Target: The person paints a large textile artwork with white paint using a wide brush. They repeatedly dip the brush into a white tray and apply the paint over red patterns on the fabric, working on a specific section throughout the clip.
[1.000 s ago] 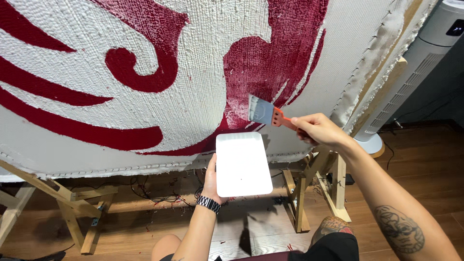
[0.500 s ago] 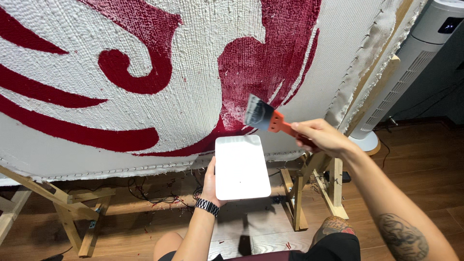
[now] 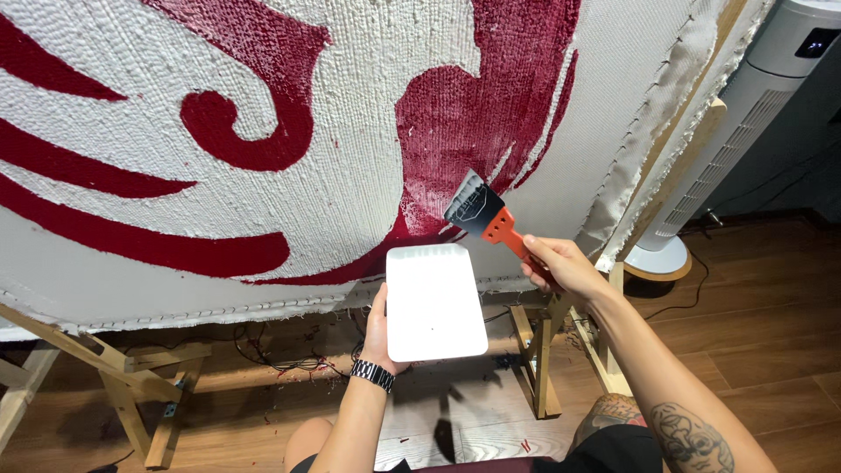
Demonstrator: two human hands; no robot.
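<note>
Right hand (image 3: 565,267): fingers closed around the orange handle of a scraper (image 3: 484,215). Its black blade sits up and to the left of the fingers, edge against the red area of the tufted cloth (image 3: 368,123).

Left hand (image 3: 378,326): fingers gripping the left edge of a white tray (image 3: 434,302), thumb on the rim. The tray stands flat-faced toward the camera, directly below the scraper blade and just left of the right-hand fingers, its top edge near the cloth's lower border. A dark watch (image 3: 373,374) sits on the left wrist, below the fingers.

Surroundings: the cloth is white with dark red swirls, stretched on a wooden frame (image 3: 674,158) that runs up and to the right of the right-hand fingers; a frayed cloth edge is laced along it. Wooden trestle legs (image 3: 536,363) stand below and between the two hands; a second trestle (image 3: 131,385) is well to the left of the left-hand fingers. Cables lie tangled under the cloth's lower edge.

Room: a white tower fan (image 3: 745,123) stands to the right of the frame, its round base on the brown wooden plank floor (image 3: 753,333).
</note>
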